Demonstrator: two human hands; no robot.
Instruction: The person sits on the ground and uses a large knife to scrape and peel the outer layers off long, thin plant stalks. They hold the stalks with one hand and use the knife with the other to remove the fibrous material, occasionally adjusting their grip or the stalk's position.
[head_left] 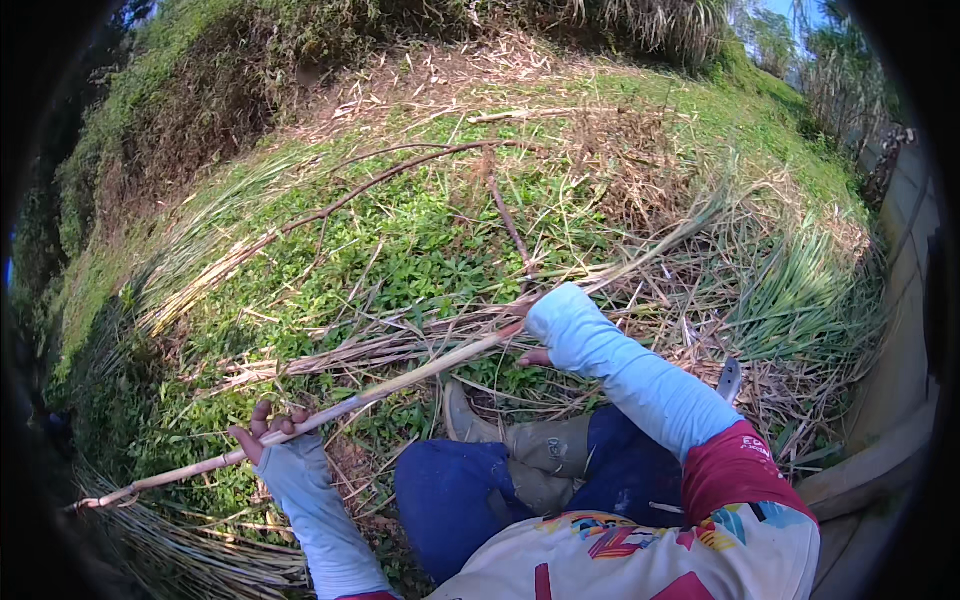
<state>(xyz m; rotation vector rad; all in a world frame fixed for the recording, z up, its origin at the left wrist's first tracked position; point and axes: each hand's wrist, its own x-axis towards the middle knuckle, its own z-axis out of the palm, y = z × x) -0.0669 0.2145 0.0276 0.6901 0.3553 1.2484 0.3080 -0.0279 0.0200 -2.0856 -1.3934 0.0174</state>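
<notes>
Head view: my hands are well apart, both on one long, pale stalk [400, 390] that slants across in front of me, low on my left and higher on my right. My left hand [275, 428] curls loosely round it near its lower end, fingertips showing past its far side. My right hand [537, 356] is closed on it farther up, though the sleeve [640, 370] hides most of my grip. Beyond the stalk, a band of dry stems [370, 350] lies over low green plants [430, 250], and farther off a bent brown branch [370, 180] stretches across them. Green grass [795, 300] lies heaped to my right; more stems [215, 560] lie at lower left. Below me are my blue trousers [450, 500] and muddy boots [550, 447], with a grey metal piece [730, 380] showing just beside my right sleeve.
</notes>
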